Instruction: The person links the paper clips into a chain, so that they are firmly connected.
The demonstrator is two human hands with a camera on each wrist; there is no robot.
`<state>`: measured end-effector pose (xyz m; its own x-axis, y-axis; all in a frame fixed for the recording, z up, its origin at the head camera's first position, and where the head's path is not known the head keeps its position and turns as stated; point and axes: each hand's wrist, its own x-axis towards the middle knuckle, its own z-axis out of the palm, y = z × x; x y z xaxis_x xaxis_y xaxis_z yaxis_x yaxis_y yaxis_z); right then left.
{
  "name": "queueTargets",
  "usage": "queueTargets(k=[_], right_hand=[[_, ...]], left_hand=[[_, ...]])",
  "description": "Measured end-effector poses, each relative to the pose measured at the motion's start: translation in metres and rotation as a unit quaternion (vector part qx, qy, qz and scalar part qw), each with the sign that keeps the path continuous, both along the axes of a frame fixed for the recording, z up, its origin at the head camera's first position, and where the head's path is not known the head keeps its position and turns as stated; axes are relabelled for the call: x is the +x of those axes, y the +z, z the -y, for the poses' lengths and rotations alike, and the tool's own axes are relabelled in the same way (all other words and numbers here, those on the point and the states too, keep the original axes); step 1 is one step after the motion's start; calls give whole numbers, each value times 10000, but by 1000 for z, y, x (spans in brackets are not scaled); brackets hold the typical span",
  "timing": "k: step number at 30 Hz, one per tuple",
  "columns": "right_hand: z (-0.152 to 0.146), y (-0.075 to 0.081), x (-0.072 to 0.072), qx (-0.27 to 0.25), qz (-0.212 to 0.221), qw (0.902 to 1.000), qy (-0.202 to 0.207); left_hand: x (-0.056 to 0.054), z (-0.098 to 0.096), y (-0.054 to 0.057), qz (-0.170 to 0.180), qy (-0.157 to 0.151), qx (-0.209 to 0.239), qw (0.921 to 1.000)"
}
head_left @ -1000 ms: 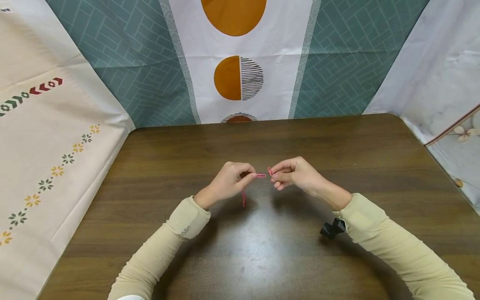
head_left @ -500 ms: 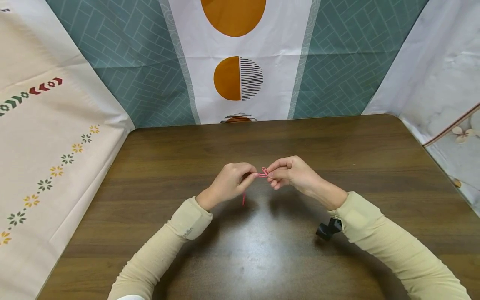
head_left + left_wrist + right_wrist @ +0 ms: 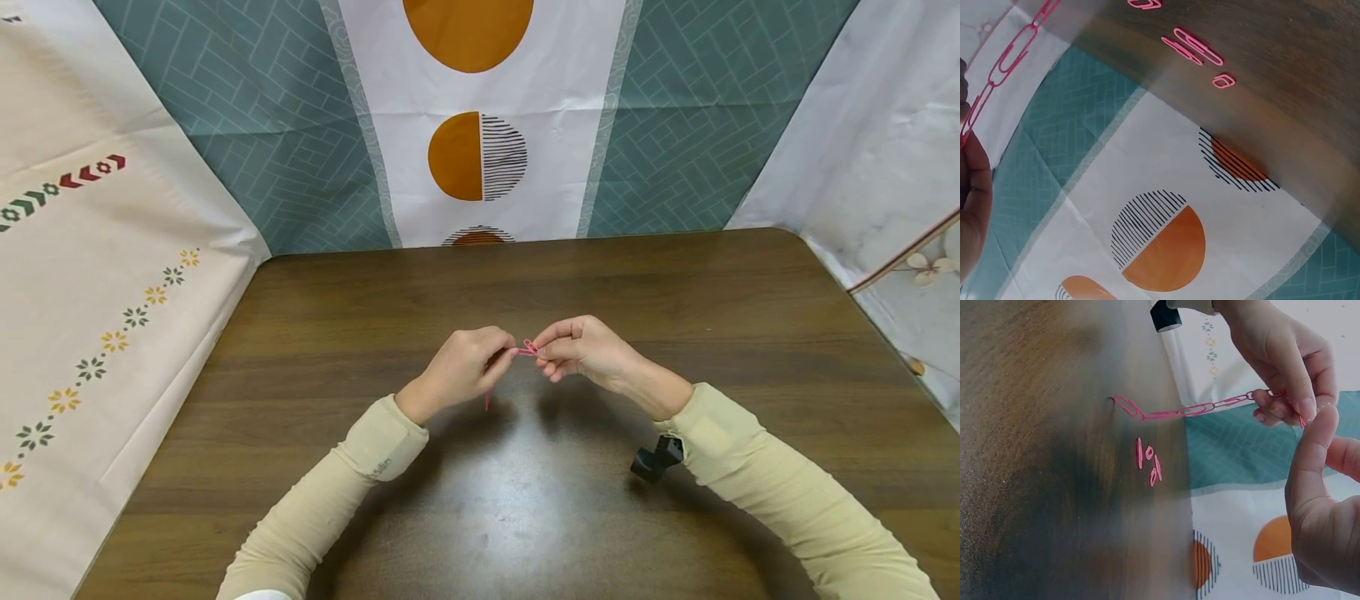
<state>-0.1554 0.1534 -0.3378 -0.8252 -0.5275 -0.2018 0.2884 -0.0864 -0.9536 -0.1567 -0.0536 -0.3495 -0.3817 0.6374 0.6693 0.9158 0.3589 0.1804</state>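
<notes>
Above the middle of the table, my left hand (image 3: 461, 372) pinches the end clip of a chain of pink paper clips (image 3: 1163, 415). The rest of the chain hangs from that hand to the tabletop in the right wrist view. My right hand (image 3: 592, 358) holds a single pink paper clip (image 3: 529, 344) between thumb and index finger. The two clips overlap between the fingertips of both hands. In the right wrist view, the right hand's fingers hide most of this contact.
Several loose pink paper clips (image 3: 1197, 47) lie on the brown wooden table (image 3: 637, 283) near the chain. A black wrist device (image 3: 657, 458) hangs below the right sleeve. Patterned cloths (image 3: 480, 50) hang at the table's back and sides.
My right hand has moved slightly left, bringing its paper clip from apart to overlapping the chain's end clip. My left hand has shifted a little, with its fingers closer over the clip.
</notes>
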Motion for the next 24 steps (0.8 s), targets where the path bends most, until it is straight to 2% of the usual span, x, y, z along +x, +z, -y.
queueTargets(k=[4, 18, 24], right_hand=[[0, 0, 0, -34, 0, 10000, -11], [-2, 2, -1, -124, 41, 9999, 27], [-2, 2, -1, -280, 322, 9991, -20]], left_hand=[[1, -1, 0, -129, 33, -1, 9999], [2, -3, 1, -231, 60, 122, 9996], [1, -3, -1, -362, 95, 132, 9992]])
